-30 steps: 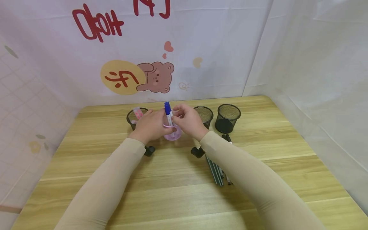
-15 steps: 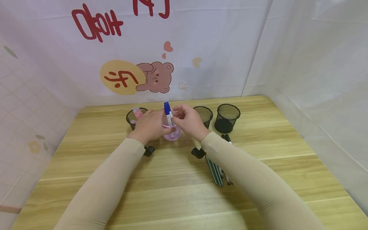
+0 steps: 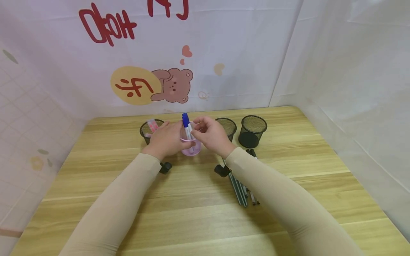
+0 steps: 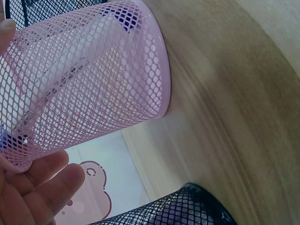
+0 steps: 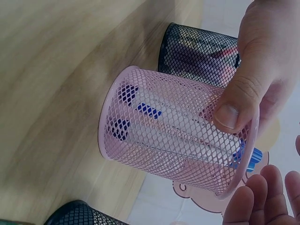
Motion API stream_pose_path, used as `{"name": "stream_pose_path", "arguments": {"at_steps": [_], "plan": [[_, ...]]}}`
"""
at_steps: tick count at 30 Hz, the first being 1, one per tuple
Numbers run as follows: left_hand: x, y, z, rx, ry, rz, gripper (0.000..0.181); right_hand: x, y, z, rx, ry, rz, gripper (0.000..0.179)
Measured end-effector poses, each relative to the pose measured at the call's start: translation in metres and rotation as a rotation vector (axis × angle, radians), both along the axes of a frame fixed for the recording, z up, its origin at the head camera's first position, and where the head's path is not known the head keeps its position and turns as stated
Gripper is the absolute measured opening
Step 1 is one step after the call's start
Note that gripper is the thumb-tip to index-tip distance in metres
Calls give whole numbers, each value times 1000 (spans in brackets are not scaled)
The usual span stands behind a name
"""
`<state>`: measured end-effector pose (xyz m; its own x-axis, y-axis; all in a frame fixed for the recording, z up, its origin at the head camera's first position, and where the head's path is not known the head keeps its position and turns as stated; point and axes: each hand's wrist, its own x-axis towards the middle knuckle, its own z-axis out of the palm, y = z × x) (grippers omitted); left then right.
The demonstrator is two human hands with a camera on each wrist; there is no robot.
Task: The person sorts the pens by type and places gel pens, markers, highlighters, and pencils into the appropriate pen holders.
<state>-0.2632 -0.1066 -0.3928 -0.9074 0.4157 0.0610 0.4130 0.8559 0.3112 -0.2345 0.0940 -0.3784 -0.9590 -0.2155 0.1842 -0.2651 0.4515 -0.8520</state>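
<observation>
At the frame's centre, the left hand (image 3: 167,138) grips the pink mesh cup (image 3: 193,150) of blue-capped markers (image 3: 187,126); the right hand (image 3: 212,135), loosely curled, pinches nothing visible. A careless brush against these markers could tip the cup.

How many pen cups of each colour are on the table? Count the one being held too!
Pink cup: 1
Black cups: 3
Total: 4
</observation>
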Motion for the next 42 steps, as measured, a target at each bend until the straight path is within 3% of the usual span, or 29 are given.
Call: {"name": "stream_pose_path", "arguments": {"at_steps": [30, 42], "plan": [[-1, 0, -1, 18, -6, 5, 81, 17, 22, 8, 12, -7, 8, 36], [0, 0, 1, 12, 0, 1, 85, 25, 50, 7, 93, -42, -22, 27]]}}
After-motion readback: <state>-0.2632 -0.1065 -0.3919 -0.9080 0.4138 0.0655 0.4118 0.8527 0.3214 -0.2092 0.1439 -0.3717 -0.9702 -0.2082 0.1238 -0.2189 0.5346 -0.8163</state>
